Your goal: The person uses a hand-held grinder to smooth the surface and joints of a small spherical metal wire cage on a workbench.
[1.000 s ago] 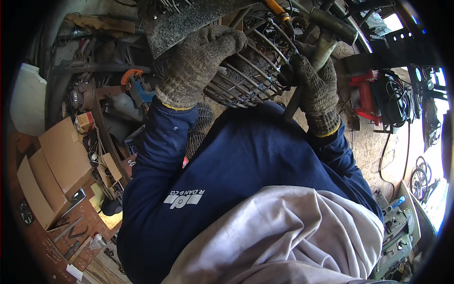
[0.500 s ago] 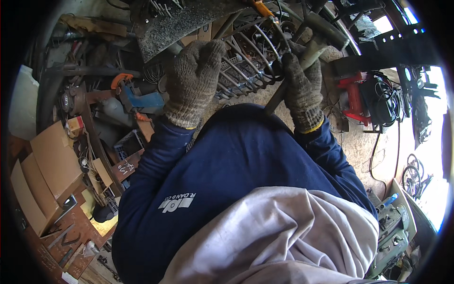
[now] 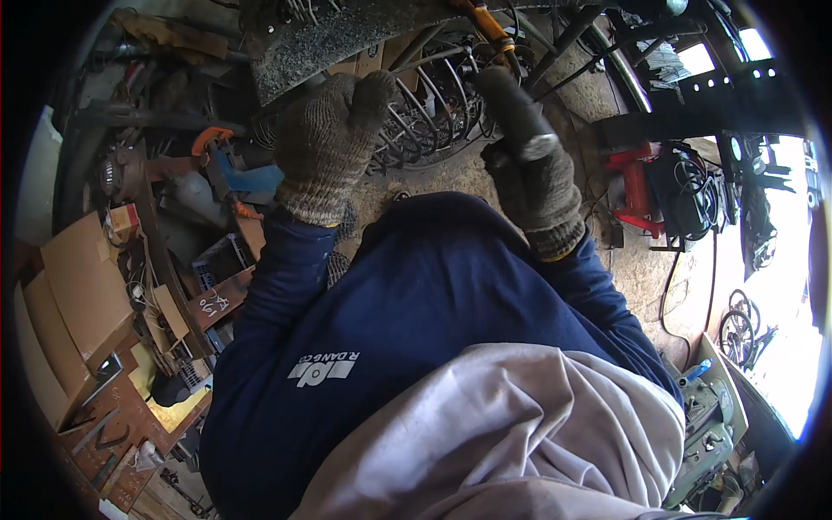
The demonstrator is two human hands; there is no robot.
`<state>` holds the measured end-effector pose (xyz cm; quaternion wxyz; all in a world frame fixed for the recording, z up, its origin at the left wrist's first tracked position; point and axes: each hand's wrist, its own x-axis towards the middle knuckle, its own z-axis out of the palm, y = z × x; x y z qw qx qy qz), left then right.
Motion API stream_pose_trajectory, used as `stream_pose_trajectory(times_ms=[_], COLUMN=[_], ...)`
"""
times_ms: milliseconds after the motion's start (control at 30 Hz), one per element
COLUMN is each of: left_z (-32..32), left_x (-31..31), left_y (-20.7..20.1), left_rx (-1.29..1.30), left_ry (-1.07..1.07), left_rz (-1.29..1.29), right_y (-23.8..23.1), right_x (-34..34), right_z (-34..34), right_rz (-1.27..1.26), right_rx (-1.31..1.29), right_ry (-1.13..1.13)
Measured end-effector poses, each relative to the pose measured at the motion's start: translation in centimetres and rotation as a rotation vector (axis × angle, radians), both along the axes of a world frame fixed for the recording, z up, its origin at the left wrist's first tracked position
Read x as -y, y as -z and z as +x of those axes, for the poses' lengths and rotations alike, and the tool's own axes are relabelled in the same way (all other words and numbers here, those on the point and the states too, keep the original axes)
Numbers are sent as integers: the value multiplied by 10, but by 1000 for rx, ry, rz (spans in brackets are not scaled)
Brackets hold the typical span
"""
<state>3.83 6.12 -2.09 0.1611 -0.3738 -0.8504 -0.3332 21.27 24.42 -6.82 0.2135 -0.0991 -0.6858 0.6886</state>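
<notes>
My left hand (image 3: 325,147), in a grey-brown knitted glove, is closed at the left end of a coil of bent steel rod (image 3: 438,108), with its thumb up. Its fingertips are hidden behind the glove. The coil's curved bars stand in a row beneath a dark bench edge. My right hand (image 3: 542,195), gloved alike, grips a hammer (image 3: 517,117) just right of the coil. The hammer's dark cylindrical head shows above the fist, its shiny face towards me; most of the handle is hidden. Hammer and coil look apart.
The steel bench (image 3: 312,56), strewn with metal grit, lies ahead with an orange-handled tool (image 3: 485,26). A blue-and-orange clamp-like tool (image 3: 247,178) and an open cardboard box (image 3: 82,286) are at left. At right stand a red machine (image 3: 637,186) and coiled black cables (image 3: 706,191).
The hammer has swung round, its head moving from upper right to left, above my right fist. My right hand moved slightly left and nearer. My left hand shifted a little left with the coil.
</notes>
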Motion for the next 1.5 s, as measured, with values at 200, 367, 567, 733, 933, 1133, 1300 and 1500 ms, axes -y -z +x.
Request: stream_pose_trajectory(times_ms=[200, 367, 567, 733, 933, 1133, 1300, 1500], left_z=[2, 2, 3, -10, -2, -4, -7, -4], left_x=[-2, -2, -4, 0, 2, 5, 4, 9], left_y=[-4, -11, -15, -16, -21, -12, -11, -37], left_rx=[-118, -60, -50, -209, 27, -46, 40, 76], left_ry=[54, 9, -16, 26, 80, 91, 61, 96], left_rz=[-68, -106, -107, -2, -80, -80, 57, -110], right_y=[-31, -46, -45, -14, -16, -9, -66, -36], right_x=[15, 13, 8, 13, 20, 17, 27, 21], right_z=[-4, 4, -8, -15, -19, -6, 17, -1], right_rz=[645, 734, 1145, 325, -859, 187, 106, -544], right_rx=[425, -45, -215, -38, -146, 316, -266, 209], right_ry=[91, 228, 180, 52, -197, 67, 121, 167])
